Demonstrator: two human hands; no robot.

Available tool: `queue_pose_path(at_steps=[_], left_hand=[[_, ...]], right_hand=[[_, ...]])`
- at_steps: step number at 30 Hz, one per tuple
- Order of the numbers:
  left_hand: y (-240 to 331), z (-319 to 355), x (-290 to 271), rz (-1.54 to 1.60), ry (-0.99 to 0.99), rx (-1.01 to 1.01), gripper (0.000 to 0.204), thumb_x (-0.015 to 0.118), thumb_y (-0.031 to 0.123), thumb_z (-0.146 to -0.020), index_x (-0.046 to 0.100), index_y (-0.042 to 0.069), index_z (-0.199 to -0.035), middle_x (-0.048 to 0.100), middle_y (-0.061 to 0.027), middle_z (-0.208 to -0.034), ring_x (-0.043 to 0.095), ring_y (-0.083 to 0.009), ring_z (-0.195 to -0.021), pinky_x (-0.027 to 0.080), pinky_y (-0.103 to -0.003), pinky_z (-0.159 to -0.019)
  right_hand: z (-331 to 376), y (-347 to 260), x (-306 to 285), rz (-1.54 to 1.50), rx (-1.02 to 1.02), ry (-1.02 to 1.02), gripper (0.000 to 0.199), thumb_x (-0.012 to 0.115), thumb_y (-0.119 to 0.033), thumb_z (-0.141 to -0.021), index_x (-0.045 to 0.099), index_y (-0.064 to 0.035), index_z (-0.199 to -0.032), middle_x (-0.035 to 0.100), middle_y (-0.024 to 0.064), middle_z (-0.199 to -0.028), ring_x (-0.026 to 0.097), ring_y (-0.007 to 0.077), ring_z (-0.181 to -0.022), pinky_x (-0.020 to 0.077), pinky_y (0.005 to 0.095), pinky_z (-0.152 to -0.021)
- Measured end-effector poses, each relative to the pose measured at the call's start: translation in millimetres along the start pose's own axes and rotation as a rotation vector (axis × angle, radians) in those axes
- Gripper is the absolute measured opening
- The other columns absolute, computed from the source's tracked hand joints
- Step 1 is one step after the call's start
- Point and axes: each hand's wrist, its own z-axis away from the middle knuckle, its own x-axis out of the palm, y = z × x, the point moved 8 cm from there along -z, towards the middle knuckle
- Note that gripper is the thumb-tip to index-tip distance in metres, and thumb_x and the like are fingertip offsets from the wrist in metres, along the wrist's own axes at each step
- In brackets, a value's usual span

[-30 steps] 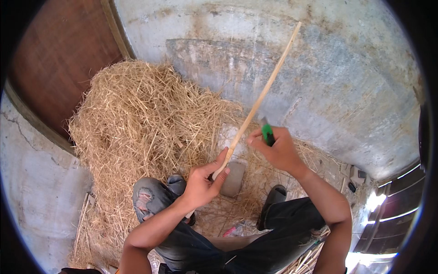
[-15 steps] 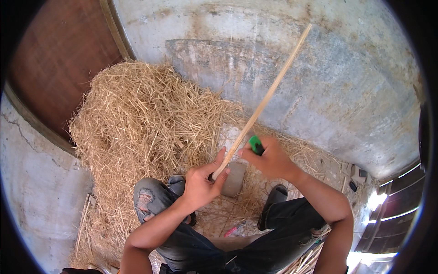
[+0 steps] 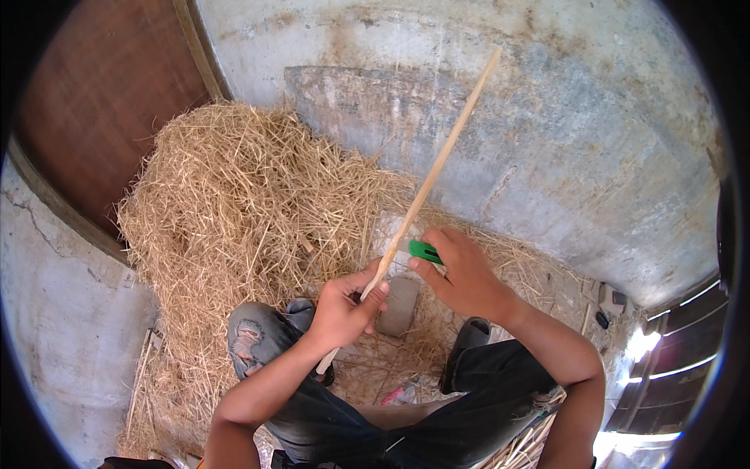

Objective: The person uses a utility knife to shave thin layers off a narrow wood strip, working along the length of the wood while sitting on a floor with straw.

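While fingers [image 3: 373,297] grip stick [image 3: 428,184], straw [image 3: 250,211] crowds left.

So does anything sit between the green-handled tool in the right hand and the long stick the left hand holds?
Nothing visible does. The right hand holds the green-handled tool right beside the stick, just above where the left hand grips it. Whether the tool's tip touches the stick cannot be told. The straw pile lies off to the left.
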Motion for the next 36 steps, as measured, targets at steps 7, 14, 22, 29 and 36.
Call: queue_pose_path(at_steps=[7, 14, 22, 29, 36], left_hand=[[-2, 2, 3, 0.108, -0.042, -0.055, 0.044, 0.061, 0.014, -0.103, 0.053, 0.005, -0.146, 0.063, -0.0034, -0.073, 0.050, -0.0044, -0.047, 0.041, -0.021, -0.042], [-4, 4, 7, 0.110, -0.075, -0.033, 0.043, 0.061, 0.014, -0.103, 0.054, 0.006, -0.146, 0.059, -0.0007, -0.070, 0.046, -0.0030, -0.047, 0.037, -0.022, -0.042], [-4, 4, 4, 0.054, -0.064, 0.036, 0.044, 0.061, 0.011, -0.103, 0.054, 0.007, -0.146, 0.053, 0.0037, -0.067, 0.043, -0.0016, -0.050, 0.034, -0.020, -0.045], [-7, 19, -1, 0.011, -0.115, 0.002, 0.039, 0.060, 0.009, -0.103, 0.058, 0.002, -0.141, 0.052, 0.0049, -0.066, 0.043, -0.0013, -0.052, 0.034, -0.021, -0.046], [-29, 78, -20, -0.090, -0.219, -0.136, 0.039, 0.063, 0.008, -0.100, 0.060, 0.001, -0.138, 0.058, 0.0029, -0.074, 0.049, -0.0024, -0.064, 0.043, -0.021, -0.058]], right_hand=[[2, 3, 13, -0.117, 0.137, -0.169, 0.030, 0.060, -0.032, -0.101, 0.053, -0.0029, -0.100, 0.055, 0.0181, -0.059, 0.059, 0.0403, -0.053, 0.0421, 0.0486, -0.050], [5, 0, 19, 0.009, 0.130, -0.205, 0.036, 0.058, -0.036, -0.102, 0.059, -0.0025, -0.091, 0.057, 0.0182, -0.055, 0.060, 0.0402, -0.051, 0.0440, 0.0496, -0.049], [1, 3, 18, 0.145, 0.116, -0.167, 0.036, 0.058, -0.039, -0.101, 0.060, -0.0049, -0.089, 0.058, 0.0166, -0.055, 0.060, 0.0395, -0.050, 0.0440, 0.0503, -0.048], [0, 28, 0, 0.146, 0.152, -0.040, 0.035, 0.055, -0.038, -0.104, 0.061, -0.0041, -0.095, 0.060, 0.0183, -0.060, 0.059, 0.0395, -0.052, 0.0451, 0.0485, -0.049], [12, 154, -73, 0.187, 0.519, 0.188, 0.042, 0.048, -0.035, -0.106, 0.063, 0.0027, -0.098, 0.065, 0.0284, -0.082, 0.062, 0.0434, -0.073, 0.0481, 0.0482, -0.070]])
